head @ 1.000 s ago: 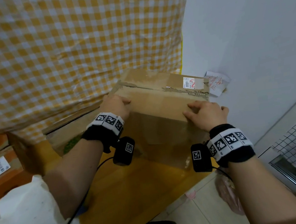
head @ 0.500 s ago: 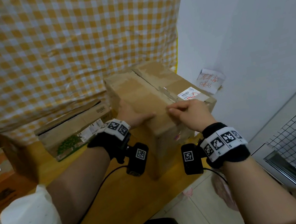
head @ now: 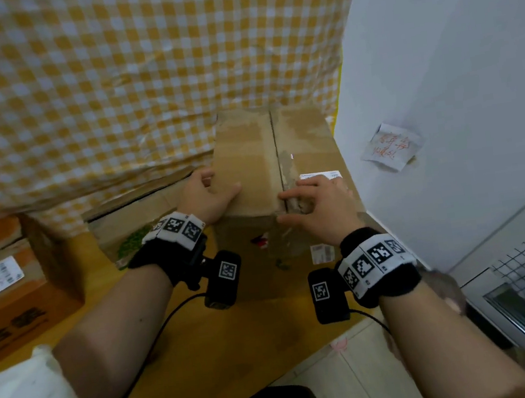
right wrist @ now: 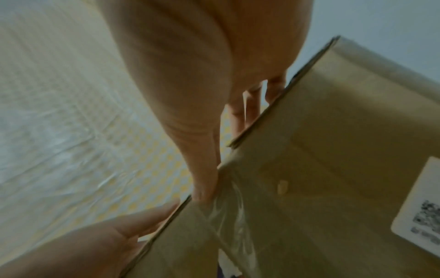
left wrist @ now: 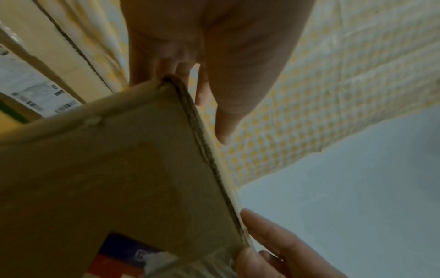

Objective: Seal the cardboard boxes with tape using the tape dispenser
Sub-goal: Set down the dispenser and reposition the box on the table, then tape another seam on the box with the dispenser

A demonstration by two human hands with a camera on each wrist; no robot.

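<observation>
Worn brown cardboard box [head: 250, 167] stands upright, top flaps closed, untaped.
</observation>
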